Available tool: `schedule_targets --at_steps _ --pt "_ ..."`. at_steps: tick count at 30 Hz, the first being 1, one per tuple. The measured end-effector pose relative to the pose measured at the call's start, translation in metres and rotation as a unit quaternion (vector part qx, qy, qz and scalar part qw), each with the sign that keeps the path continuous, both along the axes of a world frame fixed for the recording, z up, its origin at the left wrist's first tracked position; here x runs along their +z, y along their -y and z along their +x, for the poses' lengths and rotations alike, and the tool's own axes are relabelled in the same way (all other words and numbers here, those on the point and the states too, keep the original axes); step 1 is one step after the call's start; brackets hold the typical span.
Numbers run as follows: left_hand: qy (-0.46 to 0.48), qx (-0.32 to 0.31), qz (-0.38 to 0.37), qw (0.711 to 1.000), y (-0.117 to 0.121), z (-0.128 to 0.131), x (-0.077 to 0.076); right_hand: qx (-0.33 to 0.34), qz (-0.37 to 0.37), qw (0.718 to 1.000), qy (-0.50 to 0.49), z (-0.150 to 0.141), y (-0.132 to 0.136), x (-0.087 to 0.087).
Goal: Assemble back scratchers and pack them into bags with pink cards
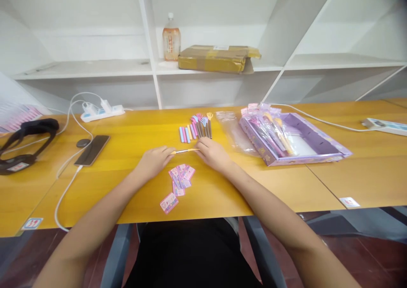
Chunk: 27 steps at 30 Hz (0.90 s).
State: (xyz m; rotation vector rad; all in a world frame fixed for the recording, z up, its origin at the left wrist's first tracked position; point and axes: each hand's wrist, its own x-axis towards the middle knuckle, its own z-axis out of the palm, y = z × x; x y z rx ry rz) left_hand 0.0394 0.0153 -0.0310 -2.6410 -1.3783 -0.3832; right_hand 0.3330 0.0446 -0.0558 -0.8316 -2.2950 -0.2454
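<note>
A thin yellow stick with a silver middle lies level between my two hands, just above the table. My left hand has its fingers closed on one end. On the other end, the fingers of my right hand are closed, and they hide its tip. Beyond my hands lie several dark stems with small coloured hand-shaped heads. Beside them, a row of pastel tubes in blue, pink, yellow and purple is lined up. Nearer to me, several small pink and purple printed cards overlap, with one card apart from them.
A purple open box at the right holds bagged coloured sticks; a clear plastic bag lies beside it. At the left are a phone on a cable, a power strip and a black headset.
</note>
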Motion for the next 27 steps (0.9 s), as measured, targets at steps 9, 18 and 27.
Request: schedule_targets --at_steps 9,18,27 --pt "-0.046 -0.005 0.121 0.992 0.011 0.013 0.015 -0.041 0.09 0.989 0.106 -0.019 0.02 0.029" --pt "0.035 -0.042 0.154 0.987 0.012 -0.102 0.06 -0.109 0.118 0.986 0.055 0.102 0.008 0.047" --pt "0.025 -0.031 0.149 0.988 0.05 -0.184 0.061 -0.191 0.115 0.973 0.066 0.236 0.021 0.035"
